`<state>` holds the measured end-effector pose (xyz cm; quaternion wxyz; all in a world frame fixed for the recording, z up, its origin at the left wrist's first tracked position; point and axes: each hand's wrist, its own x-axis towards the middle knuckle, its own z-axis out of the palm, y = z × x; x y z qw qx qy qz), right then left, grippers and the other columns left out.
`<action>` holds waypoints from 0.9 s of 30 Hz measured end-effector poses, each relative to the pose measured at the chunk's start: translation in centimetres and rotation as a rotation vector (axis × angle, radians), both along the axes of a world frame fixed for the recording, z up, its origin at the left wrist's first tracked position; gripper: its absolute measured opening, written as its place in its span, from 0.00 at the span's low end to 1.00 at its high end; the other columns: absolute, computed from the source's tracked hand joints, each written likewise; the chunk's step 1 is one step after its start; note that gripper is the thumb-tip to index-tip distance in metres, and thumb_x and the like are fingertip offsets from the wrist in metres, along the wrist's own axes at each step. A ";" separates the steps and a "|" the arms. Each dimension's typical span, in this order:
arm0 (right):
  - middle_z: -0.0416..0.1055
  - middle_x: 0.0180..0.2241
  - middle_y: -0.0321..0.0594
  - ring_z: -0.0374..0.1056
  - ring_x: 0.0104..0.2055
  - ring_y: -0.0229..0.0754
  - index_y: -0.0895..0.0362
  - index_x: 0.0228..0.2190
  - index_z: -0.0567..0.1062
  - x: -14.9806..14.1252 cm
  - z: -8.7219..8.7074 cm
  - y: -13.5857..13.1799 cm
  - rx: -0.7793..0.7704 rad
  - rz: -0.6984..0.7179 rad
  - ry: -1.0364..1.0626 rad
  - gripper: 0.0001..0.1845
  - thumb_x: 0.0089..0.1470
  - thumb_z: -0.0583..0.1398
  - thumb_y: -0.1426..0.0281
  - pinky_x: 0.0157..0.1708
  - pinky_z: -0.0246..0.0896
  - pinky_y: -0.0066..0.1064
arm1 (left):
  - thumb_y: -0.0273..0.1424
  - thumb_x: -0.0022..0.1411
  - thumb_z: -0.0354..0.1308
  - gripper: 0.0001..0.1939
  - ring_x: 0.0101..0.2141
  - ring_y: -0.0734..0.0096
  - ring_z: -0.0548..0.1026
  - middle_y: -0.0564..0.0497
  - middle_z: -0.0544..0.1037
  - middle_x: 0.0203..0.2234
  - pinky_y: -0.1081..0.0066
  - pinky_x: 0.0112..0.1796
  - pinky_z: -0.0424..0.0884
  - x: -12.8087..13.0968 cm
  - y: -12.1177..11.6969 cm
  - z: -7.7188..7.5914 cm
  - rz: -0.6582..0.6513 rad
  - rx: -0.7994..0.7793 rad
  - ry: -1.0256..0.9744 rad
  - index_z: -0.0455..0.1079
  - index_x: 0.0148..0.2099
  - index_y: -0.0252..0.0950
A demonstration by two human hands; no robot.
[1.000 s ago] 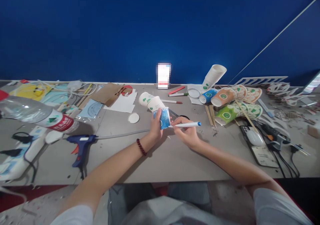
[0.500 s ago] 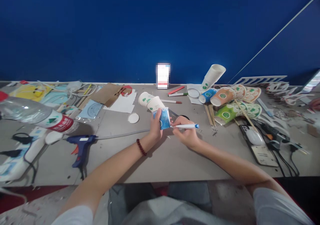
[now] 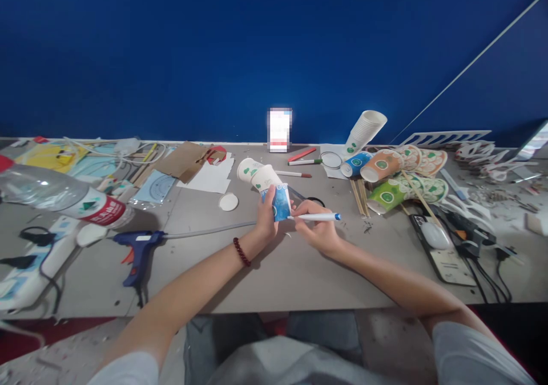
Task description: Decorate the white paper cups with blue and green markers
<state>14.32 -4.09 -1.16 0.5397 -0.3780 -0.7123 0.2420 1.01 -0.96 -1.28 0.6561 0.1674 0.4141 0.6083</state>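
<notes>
My left hand point(image 3: 266, 219) is wrapped round a blue and white paper cup point(image 3: 280, 201) held just above the grey table point(image 3: 240, 271); a red bead bracelet sits on that wrist. My right hand point(image 3: 315, 225) pinches a white marker with a blue end point(image 3: 319, 217), its tip touching the cup's side. Two white paper cups point(image 3: 257, 174) lie on their sides just behind the held cup.
A blue glue gun point(image 3: 139, 248) and a plastic water bottle point(image 3: 60, 197) lie to the left. A pile of coloured cups point(image 3: 385, 174), wooden sticks point(image 3: 359, 194), a stack of white cups point(image 3: 363, 128), markers point(image 3: 299, 159) and a phone point(image 3: 445, 254) lie to the right.
The marker has tilted slightly lower and my right hand has shifted a little against the cup. My left hand and the cup have stayed in place.
</notes>
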 end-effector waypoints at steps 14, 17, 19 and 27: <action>0.80 0.29 0.38 0.77 0.31 0.43 0.53 0.27 0.77 0.2 -0.1 0.3 -0.110 -0.018 0.042 0.05 0.50 0.61 0.74 0.35 0.72 0.35 | 0.54 0.51 0.70 0.28 0.27 0.66 0.78 0.53 0.76 0.27 0.64 0.34 0.73 -0.1 0.1 -0.1 -0.024 0.015 0.004 0.69 0.42 0.37; 0.80 0.28 0.38 0.77 0.31 0.44 0.53 0.27 0.77 0.2 -0.2 0.2 -0.116 -0.018 0.048 0.05 0.51 0.61 0.74 0.35 0.72 0.35 | 0.54 0.51 0.69 0.29 0.27 0.66 0.78 0.53 0.76 0.27 0.65 0.34 0.74 -0.2 0.1 0.1 -0.037 0.004 0.007 0.69 0.43 0.37; 0.80 0.28 0.38 0.77 0.32 0.44 0.53 0.28 0.77 0.1 -0.2 0.2 -0.115 -0.012 0.053 0.05 0.51 0.61 0.74 0.36 0.74 0.36 | 0.54 0.51 0.70 0.28 0.27 0.66 0.78 0.53 0.76 0.26 0.65 0.33 0.74 -0.2 0.1 0.2 -0.047 0.007 0.004 0.69 0.42 0.38; 0.77 0.27 0.36 0.74 0.29 0.42 0.53 0.26 0.75 0.1 0.1 0.3 -0.014 -0.008 0.040 0.07 0.48 0.61 0.77 0.34 0.71 0.34 | 0.54 0.49 0.71 0.31 0.27 0.66 0.78 0.53 0.76 0.26 0.65 0.33 0.74 -0.2 0.0 0.3 -0.044 -0.007 -0.003 0.69 0.44 0.37</action>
